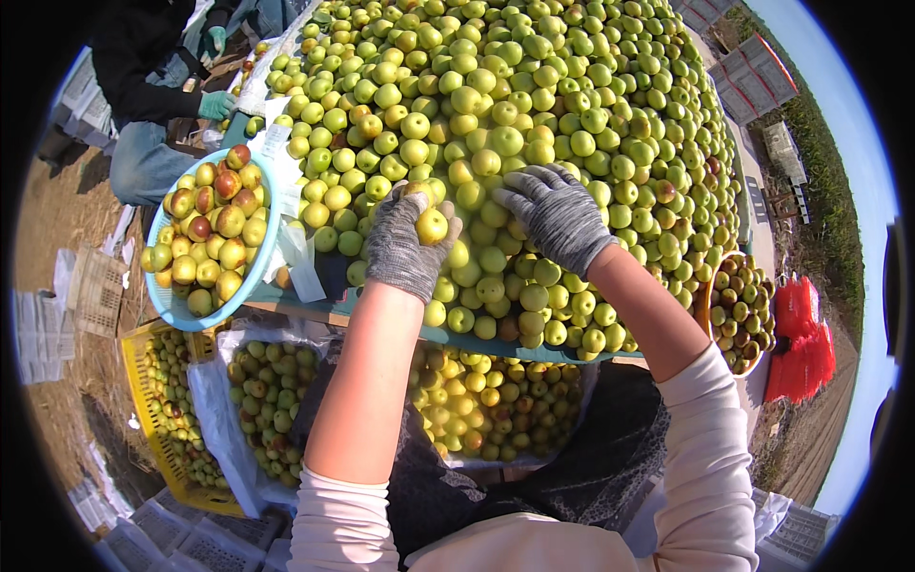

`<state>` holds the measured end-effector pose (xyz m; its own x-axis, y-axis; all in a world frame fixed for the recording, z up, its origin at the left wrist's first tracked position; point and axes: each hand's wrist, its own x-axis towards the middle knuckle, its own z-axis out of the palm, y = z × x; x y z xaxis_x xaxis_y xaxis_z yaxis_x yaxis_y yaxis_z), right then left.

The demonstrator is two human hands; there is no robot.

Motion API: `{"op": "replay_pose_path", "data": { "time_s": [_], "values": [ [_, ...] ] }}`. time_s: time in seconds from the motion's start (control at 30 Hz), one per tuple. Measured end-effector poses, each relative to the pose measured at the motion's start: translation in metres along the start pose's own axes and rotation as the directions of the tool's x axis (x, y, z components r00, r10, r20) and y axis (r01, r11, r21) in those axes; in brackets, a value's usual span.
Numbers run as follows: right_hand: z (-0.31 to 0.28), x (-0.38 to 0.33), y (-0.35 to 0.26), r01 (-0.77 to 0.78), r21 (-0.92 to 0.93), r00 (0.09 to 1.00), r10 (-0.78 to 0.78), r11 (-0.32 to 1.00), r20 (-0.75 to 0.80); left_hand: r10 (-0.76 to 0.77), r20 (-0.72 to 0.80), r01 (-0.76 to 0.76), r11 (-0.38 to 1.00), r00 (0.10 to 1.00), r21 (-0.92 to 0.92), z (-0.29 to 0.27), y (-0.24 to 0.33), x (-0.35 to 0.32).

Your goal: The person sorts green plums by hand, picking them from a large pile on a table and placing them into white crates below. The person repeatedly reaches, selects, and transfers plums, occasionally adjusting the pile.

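Note:
A large heap of small yellow-green fruits (pixel 534 105) covers a table in front of me. My left hand (pixel 405 243), in a grey knit glove, is closed around one yellow fruit (pixel 432 226) near the heap's front edge. My right hand (pixel 555 214), also in a grey glove, lies palm down with its fingers spread on the fruits just to the right. My bare forearms come up from the lower edge.
A light blue bowl (pixel 173 303) of reddish-yellow fruits sits at the table's left corner. A yellow crate (pixel 143 419) and a lined crate of fruits (pixel 486 405) stand below the table. An orange bowl (pixel 707 296) of fruits is on the right. Another person with green gloves (pixel 214 103) sits at upper left.

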<state>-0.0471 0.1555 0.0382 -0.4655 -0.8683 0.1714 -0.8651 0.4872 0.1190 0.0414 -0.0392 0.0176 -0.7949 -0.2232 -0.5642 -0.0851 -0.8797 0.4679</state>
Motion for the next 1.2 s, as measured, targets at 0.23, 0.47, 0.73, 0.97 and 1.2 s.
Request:
{"op": "replay_pose_path", "data": {
  "time_s": [0.23,0.47,0.73,0.97,1.2],
  "values": [
    [0.0,0.003,0.032,-0.099,0.05,0.991,0.102,0.994,-0.081,0.071,-0.022,-0.071,0.997,0.997,0.028,0.006,0.006,0.005],
    [-0.028,0.003,0.05,-0.513,-0.224,0.848,0.448,0.829,-0.284,0.161,-0.094,-0.163,0.986,0.983,-0.024,0.022,0.008,0.005],
    [-0.007,0.049,-0.058,-0.021,0.574,0.932,0.224,0.818,-0.284,0.14,-0.024,-0.142,0.973,0.99,-0.184,0.025,0.017,0.014],
    [-0.016,0.056,-0.049,-0.096,0.572,0.939,0.265,0.815,-0.22,-0.122,0.244,0.158,0.979,0.962,-0.13,0.041,0.02,-0.006],
    [-0.035,-0.01,-0.063,-0.172,0.967,0.766,0.643,0.187,0.012,0.085,0.308,-0.213,0.886,0.948,0.412,0.019,0.011,-0.024]
  ]
}}
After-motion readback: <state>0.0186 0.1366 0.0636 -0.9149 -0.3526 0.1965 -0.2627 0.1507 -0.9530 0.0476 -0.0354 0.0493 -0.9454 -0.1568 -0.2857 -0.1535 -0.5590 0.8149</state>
